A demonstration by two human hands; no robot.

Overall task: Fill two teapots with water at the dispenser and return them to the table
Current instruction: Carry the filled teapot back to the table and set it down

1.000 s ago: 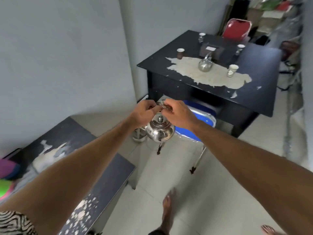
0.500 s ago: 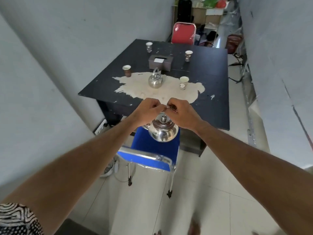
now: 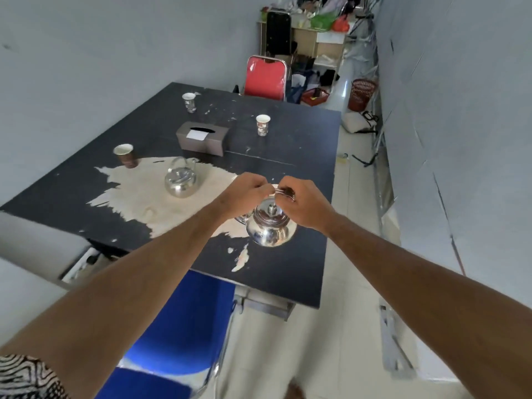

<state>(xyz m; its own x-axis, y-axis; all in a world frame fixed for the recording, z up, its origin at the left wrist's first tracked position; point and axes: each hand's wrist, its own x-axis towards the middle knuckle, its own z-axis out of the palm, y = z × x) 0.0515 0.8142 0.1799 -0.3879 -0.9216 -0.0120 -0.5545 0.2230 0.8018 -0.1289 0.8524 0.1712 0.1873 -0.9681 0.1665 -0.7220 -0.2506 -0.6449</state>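
Note:
A shiny steel teapot hangs by its wire handle over the near right part of the black table. My left hand and my right hand both grip that handle from either side, fingers curled round it. Its lid is on and its spout points left. A second steel teapot stands on the worn pale patch of the tabletop, to the left of my hands, with its handle upright. Whether the held teapot touches the table cannot be told.
Three paper cups and a grey tissue box stand on the table. A blue chair is tucked at the near edge, a red chair at the far edge. Cluttered shelves and a red basket lie beyond.
I have walked up to the table; the held teapot has moved from above the blue chair to above the tabletop. Both hands keep the same grip on its handle.

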